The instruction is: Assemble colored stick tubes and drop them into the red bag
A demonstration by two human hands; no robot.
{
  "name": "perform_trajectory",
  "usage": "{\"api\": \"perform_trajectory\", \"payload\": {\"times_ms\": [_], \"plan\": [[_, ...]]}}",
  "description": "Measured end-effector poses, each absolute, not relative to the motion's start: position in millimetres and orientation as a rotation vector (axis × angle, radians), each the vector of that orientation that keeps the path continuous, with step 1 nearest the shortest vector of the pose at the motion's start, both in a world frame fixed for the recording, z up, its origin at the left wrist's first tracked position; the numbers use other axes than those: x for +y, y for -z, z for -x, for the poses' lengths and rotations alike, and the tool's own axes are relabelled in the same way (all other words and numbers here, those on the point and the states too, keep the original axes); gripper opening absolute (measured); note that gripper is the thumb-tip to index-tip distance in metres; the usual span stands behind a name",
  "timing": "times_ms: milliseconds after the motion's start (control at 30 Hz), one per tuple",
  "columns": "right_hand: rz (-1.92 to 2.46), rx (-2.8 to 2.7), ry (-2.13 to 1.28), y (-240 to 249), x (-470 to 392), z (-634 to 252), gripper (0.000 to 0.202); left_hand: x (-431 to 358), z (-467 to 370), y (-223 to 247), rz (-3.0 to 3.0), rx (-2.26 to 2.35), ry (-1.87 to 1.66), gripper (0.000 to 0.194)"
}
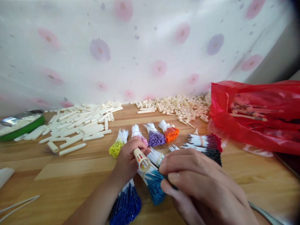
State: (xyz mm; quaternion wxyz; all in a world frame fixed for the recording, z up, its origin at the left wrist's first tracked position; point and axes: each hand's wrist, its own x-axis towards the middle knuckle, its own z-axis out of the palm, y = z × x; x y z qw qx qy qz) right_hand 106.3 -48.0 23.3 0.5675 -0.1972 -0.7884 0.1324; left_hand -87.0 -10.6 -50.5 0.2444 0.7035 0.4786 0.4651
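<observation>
My left hand (128, 159) is closed round a cream slotted plastic tube (142, 161), its open end facing me, with bits of colour inside. Just right of it, the fingers of my right hand (189, 178) are pinched together; what they hold is mostly hidden, only something dark showing at the fingertips. Beneath and around both hands lie bundles of white sticks with coloured tips: teal (156, 187), dark blue (127, 203), yellow (116, 148), pink (140, 137), purple (156, 137), orange (171, 132), dark red (213, 142) and black (214, 153).
White pen-like tubes (79, 122) are heaped at the left beside a green tray (35, 123). Small cream slotted parts (182, 106) lie piled at the back. A red plastic bag (257, 131) with similar pieces stands right. A flowered sheet (140, 47) hangs behind.
</observation>
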Motion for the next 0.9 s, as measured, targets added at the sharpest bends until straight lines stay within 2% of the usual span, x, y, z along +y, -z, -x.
{"api": "perform_trajectory", "payload": {"times_ms": [433,600,700,767,900], "plan": [[0.443,-1.821,-0.284,-15.7,-46.1,-100.3,0.023,-11.3,84.8,51.7,-1.925,1.310,-1.254,0.024],[0.432,-1.813,-0.255,-8.8,-41.8,-96.7,0.023,-13.3,88.4,52.4,-1.948,1.244,-1.305,0.018],[0.461,-1.817,-0.196,-5.8,-36.8,-94.1,0.018,-16.3,93.1,52.0,-2.001,1.132,-1.280,0.046],[0.501,-1.827,-0.132,-3.6,-32.3,-92.8,0.014,-18.0,95.7,51.0,-2.027,1.098,-1.278,0.059],[0.554,-1.882,-0.092,0.2,-25.5,-93.6,0.019,-19.5,98.6,49.3,-2.082,1.204,-1.359,0.051]]}}
